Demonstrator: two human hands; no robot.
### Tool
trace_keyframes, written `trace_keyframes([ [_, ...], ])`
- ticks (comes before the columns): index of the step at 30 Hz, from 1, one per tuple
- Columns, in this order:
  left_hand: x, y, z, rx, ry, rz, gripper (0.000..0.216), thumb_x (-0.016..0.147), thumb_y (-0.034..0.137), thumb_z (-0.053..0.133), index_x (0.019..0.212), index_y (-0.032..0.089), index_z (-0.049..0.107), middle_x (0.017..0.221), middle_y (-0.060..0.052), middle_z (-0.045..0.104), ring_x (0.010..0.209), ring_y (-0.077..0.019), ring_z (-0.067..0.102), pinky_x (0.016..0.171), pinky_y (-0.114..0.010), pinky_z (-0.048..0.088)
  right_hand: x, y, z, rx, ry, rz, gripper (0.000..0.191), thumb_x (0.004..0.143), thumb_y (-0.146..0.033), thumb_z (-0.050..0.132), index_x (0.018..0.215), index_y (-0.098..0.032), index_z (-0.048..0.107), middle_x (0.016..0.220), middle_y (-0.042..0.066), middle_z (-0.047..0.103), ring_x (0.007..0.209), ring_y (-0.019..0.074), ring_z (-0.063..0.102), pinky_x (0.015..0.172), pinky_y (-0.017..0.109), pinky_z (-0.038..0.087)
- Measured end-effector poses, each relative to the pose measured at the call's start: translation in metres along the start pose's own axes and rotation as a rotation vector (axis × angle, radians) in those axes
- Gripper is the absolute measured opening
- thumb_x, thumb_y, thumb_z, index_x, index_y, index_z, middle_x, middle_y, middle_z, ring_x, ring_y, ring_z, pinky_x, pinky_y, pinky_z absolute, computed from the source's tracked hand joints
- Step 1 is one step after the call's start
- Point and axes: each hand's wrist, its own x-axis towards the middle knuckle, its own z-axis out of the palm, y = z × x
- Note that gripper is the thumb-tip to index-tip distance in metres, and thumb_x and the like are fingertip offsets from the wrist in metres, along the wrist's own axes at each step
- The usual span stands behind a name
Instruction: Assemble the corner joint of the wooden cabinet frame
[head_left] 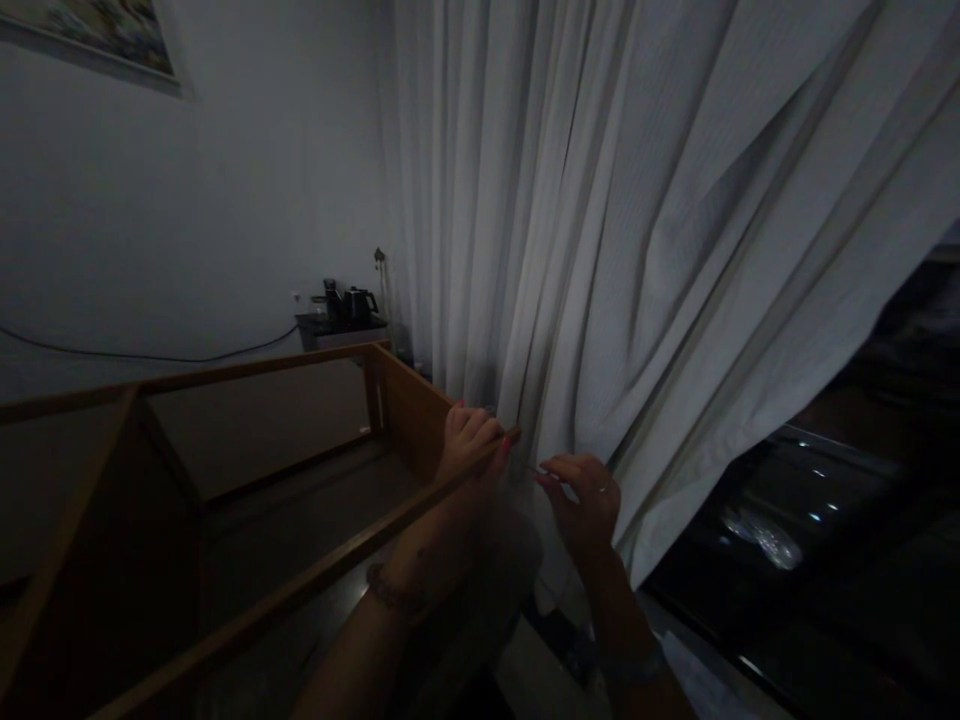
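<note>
A wooden furniture frame (409, 513) stretches from the lower left toward the middle. My left hand (472, 440) is closed around the end of its near rail, fingers over the top and thumb along the near side. Just right of that rail end, my right hand (585, 500) pinches a small thin object (534, 470) between thumb and fingertips. Its tip points at the rail, a little apart from it. The light is too dim to show what kind of thing it is.
White curtains (555, 200) hang right behind both hands. Beyond the frame, a dark kettle (358, 303) stands on a small black table (307, 330) by the wall. A cable (172, 358) runs along the wall. Dark glass (817, 520) lies at the right.
</note>
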Motion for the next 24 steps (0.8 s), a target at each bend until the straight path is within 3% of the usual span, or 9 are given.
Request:
trace_keyframes([
  [3, 0.000, -0.001, 0.000, 0.003, -0.002, 0.001, 0.024, 0.091, 0.030, 0.033, 0.077, 0.022, 0.050, 0.080, -0.003, 0.052, 0.092, -0.0198, 0.046, 0.103, -0.044, 0.029, -0.002, -0.011, 0.004, 0.059, -0.019, 0.160, 0.028, 0.088, -0.029, 0.057, 0.062, -0.020, 0.058, 0.056, -0.001, 0.058, 0.054, 0.0122, 0.052, 0.057, 0.025, 0.040],
  [5, 0.000, -0.002, 0.001, 0.006, -0.006, 0.001, 0.023, 0.091, 0.030, 0.033, 0.078, 0.022, 0.050, 0.080, -0.003, 0.052, 0.093, -0.0200, 0.046, 0.103, -0.045, 0.029, -0.004, -0.022, 0.009, 0.194, -0.045, 0.387, 0.038, 0.090, -0.034, 0.053, 0.056, -0.019, 0.054, 0.051, -0.002, 0.053, 0.049, 0.0107, 0.049, 0.052, 0.023, 0.038],
  [9, -0.001, -0.004, 0.003, 0.008, 0.000, -0.004, 0.024, 0.091, 0.031, 0.033, 0.078, 0.022, 0.050, 0.080, -0.003, 0.053, 0.093, -0.0201, 0.046, 0.103, -0.046, 0.028, -0.007, -0.047, 0.019, 0.642, -0.068, 0.913, 0.045, 0.091, -0.048, 0.046, 0.057, -0.019, 0.052, 0.047, -0.005, 0.048, 0.040, 0.0078, 0.043, 0.039, 0.019, 0.031],
  [12, -0.001, -0.004, 0.001, 0.009, -0.002, -0.006, 0.024, 0.091, 0.032, 0.032, 0.077, 0.022, 0.050, 0.081, -0.003, 0.053, 0.093, -0.0203, 0.046, 0.103, -0.046, 0.029, -0.005, -0.057, 0.022, 0.839, -0.013, 1.089, 0.044, 0.088, -0.052, 0.049, 0.060, -0.018, 0.053, 0.047, -0.006, 0.046, 0.037, 0.0065, 0.041, 0.035, 0.017, 0.029],
  [15, -0.001, -0.003, -0.001, 0.003, -0.007, 0.008, 0.025, 0.091, 0.031, 0.032, 0.077, 0.022, 0.049, 0.080, -0.003, 0.052, 0.093, -0.0205, 0.045, 0.102, -0.045, 0.029, -0.002, -0.058, 0.021, 0.856, 0.008, 1.069, 0.043, 0.087, -0.052, 0.050, 0.060, -0.019, 0.052, 0.048, -0.006, 0.046, 0.039, 0.0067, 0.042, 0.036, 0.016, 0.032],
  [21, 0.001, -0.001, -0.001, 0.000, -0.027, -0.007, 0.024, 0.091, 0.031, 0.032, 0.075, 0.022, 0.049, 0.080, -0.003, 0.053, 0.092, -0.0204, 0.045, 0.100, -0.045, 0.031, -0.003, -0.046, 0.020, 0.666, 0.097, 0.834, 0.021, 0.088, -0.042, 0.056, 0.084, -0.021, 0.057, 0.062, -0.004, 0.056, 0.053, 0.0097, 0.053, 0.047, 0.019, 0.042],
  [24, 0.001, -0.002, 0.001, 0.003, -0.002, -0.002, 0.026, 0.091, 0.031, 0.031, 0.074, 0.022, 0.049, 0.078, -0.003, 0.052, 0.091, -0.0206, 0.046, 0.100, -0.046, 0.030, -0.008, -0.040, 0.015, 0.496, 0.068, 0.678, 0.011, 0.088, -0.034, 0.057, 0.089, -0.023, 0.061, 0.075, -0.001, 0.065, 0.067, 0.0131, 0.061, 0.060, 0.023, 0.049],
])
